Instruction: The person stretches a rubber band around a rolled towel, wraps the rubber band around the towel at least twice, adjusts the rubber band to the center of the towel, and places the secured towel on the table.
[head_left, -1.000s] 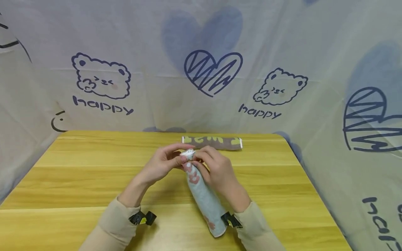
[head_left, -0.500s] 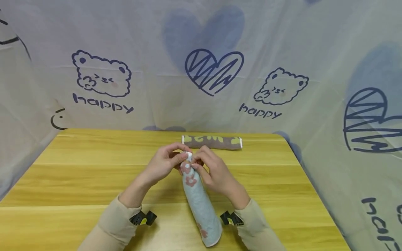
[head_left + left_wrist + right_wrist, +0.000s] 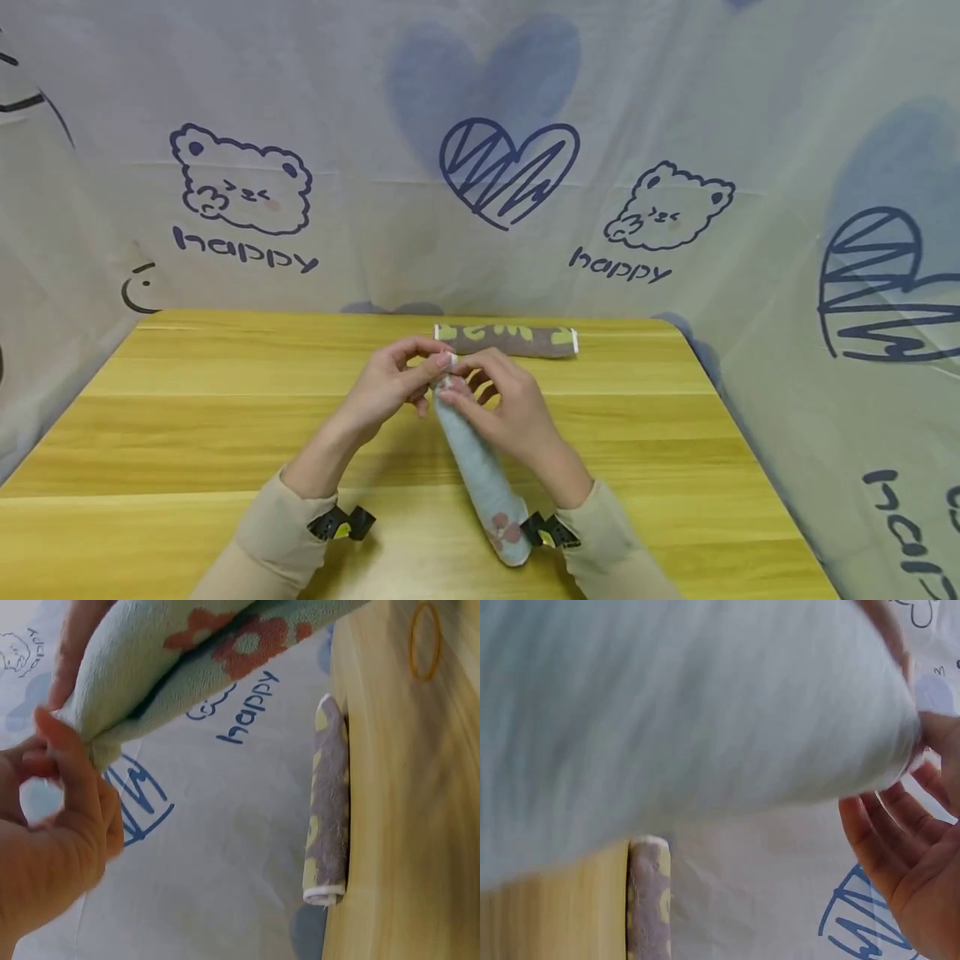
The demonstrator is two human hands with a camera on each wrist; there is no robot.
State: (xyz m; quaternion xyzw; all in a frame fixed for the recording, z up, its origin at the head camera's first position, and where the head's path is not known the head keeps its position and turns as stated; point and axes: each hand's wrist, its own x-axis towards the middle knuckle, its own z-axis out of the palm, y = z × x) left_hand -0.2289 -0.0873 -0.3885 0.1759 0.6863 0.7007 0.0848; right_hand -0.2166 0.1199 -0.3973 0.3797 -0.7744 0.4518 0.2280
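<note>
A rolled light-blue towel (image 3: 480, 471) with red flower prints lies lengthwise over the wooden table (image 3: 187, 433), its near end by my right wrist. My left hand (image 3: 390, 387) and right hand (image 3: 498, 408) meet at its far end, and both pinch the tip of the roll. In the left wrist view the towel (image 3: 187, 667) hangs above the table and my left fingertips (image 3: 71, 757) pinch its end. The towel (image 3: 667, 727) fills most of the right wrist view as a blur, with my left hand's fingers (image 3: 900, 847) beside its end.
A second rolled towel (image 3: 506, 341), brown with yellow-green patches, lies crosswise at the table's far edge. It also shows as a brown roll (image 3: 326, 817) and a brown roll (image 3: 649, 900) in the wrist views. A printed cloth backdrop (image 3: 480, 167) surrounds the table.
The blue roll has turned in my hands, so its flower prints by the far end rolled out of sight. Both hands stayed at the far tip.
</note>
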